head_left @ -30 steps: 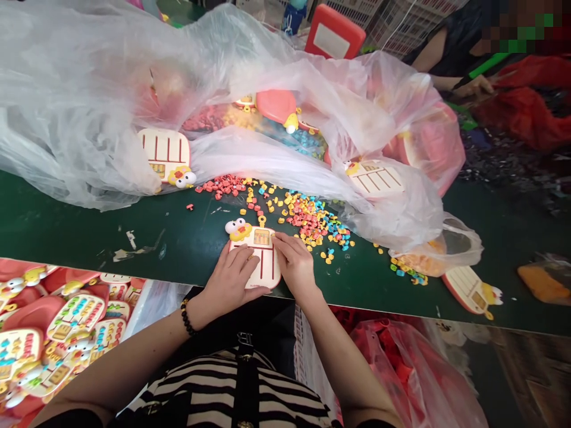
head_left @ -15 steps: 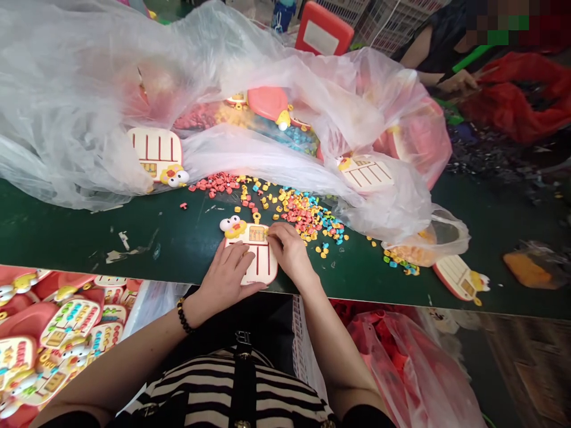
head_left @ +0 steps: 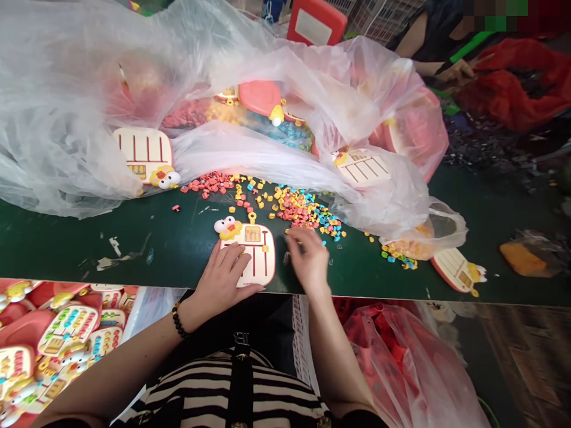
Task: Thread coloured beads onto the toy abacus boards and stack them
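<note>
A cream board with slots, a red rim and a bug-eyed yellow duck head lies on the green table. My left hand rests on its lower left part, fingers spread over the slots and thumb along the bottom edge. One yellow piece sits in the rightmost slot. To the right of the board, my right hand hovers with curled fingers at the near edge of a pile of small red, yellow and blue pieces. A small yellow piece seems to be at its fingertips, but blur hides the grip.
Large clear plastic bags with boards and pieces line the back of the green table. Boards with colored pieces are heaped at lower left. Another board lies at right. A person's hand shows at upper right.
My right hand has moved right, off the board toward the loose pieces. A yellow piece now shows in the rightmost slot, where my fingers were. My left hand stays on the board.
</note>
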Demonstrator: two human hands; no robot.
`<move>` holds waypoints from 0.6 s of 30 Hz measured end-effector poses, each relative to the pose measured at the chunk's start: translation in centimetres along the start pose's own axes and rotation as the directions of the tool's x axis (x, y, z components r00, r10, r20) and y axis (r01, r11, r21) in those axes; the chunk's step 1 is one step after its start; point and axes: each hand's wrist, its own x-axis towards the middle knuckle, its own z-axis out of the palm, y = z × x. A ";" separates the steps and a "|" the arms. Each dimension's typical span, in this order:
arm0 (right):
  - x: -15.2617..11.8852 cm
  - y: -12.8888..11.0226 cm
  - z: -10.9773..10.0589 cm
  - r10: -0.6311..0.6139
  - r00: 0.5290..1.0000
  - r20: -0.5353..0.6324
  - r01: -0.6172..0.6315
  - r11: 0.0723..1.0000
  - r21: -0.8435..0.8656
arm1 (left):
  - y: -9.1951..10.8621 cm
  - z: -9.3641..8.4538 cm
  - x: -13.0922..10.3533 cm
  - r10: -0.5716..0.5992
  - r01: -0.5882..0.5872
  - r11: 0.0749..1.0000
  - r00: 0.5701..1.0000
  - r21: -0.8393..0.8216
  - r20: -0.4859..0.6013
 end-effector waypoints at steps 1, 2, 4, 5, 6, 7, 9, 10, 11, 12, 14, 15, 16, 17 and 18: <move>0.1 1.1 -0.5 0.066 0.994 -0.084 -0.072 0.995 -0.070 | 0.0 0.0 0.0 0.005 -0.005 1.000 1.000 -0.003 0.005; 0.1 2.2 -1.0 0.111 0.986 -0.121 -0.127 0.983 -0.133 | 0.0 -0.1 0.0 0.010 -0.010 1.000 1.000 -0.005 0.011; 0.2 3.9 -1.7 0.144 0.983 -0.116 -0.167 0.961 -0.218 | 0.0 -0.4 0.2 0.010 -0.010 1.000 1.000 -0.005 0.028; 0.2 4.5 -1.8 0.141 0.985 -0.095 -0.160 0.957 -0.240 | 0.1 -0.6 0.3 0.004 -0.004 1.000 0.999 0.000 0.044; 0.2 4.8 -1.8 0.130 0.988 -0.080 -0.146 0.957 -0.252 | 0.2 -0.8 0.5 -0.003 0.003 1.000 0.998 0.009 0.066; 0.2 5.0 -1.6 0.120 0.990 -0.071 -0.135 0.957 -0.258 | 0.3 -1.1 0.8 -0.006 0.004 1.000 0.996 0.021 0.091; 0.1 5.0 -1.2 0.109 0.992 -0.062 -0.122 0.957 -0.263 | 0.6 -1.5 1.5 0.016 -0.023 0.999 0.989 0.046 0.148; 0.0 5.0 -1.1 0.109 0.992 -0.060 -0.121 0.958 -0.261 | 0.8 -1.6 1.9 0.038 -0.049 0.997 0.983 0.053 0.180; 0.0 5.0 -0.9 0.111 0.992 -0.064 -0.124 0.959 -0.256 | 0.9 -1.6 2.3 0.061 -0.074 0.996 0.975 0.055 0.213; -0.1 5.0 -0.9 0.115 0.990 -0.076 -0.131 0.960 -0.247 | 1.1 -1.5 2.6 0.077 -0.093 0.994 0.966 0.058 0.246; 0.0 4.6 -1.1 0.133 0.982 -0.132 -0.159 0.964 -0.211 | 1.3 -1.1 3.2 0.075 -0.102 0.992 0.948 0.073 0.308; 0.1 4.2 -1.3 0.147 0.974 -0.170 -0.177 0.968 -0.177 | 1.5 -0.9 3.3 0.064 -0.099 0.991 0.941 0.089 0.333; 0.2 3.6 -1.4 0.162 0.966 -0.202 -0.190 0.974 -0.127 | 1.6 -0.7 3.4 0.052 -0.096 0.990 0.935 0.107 0.351; 0.3 2.8 -1.5 0.174 0.961 -0.216 -0.192 0.979 -0.062 | 1.7 -0.5 3.4 0.046 -0.097 0.987 0.931 0.125 0.362; 0.5 1.9 -1.4 0.180 0.961 -0.210 -0.181 0.983 0.012 | 1.8 -0.4 3.4 0.045 -0.103 0.985 0.929 0.140 0.368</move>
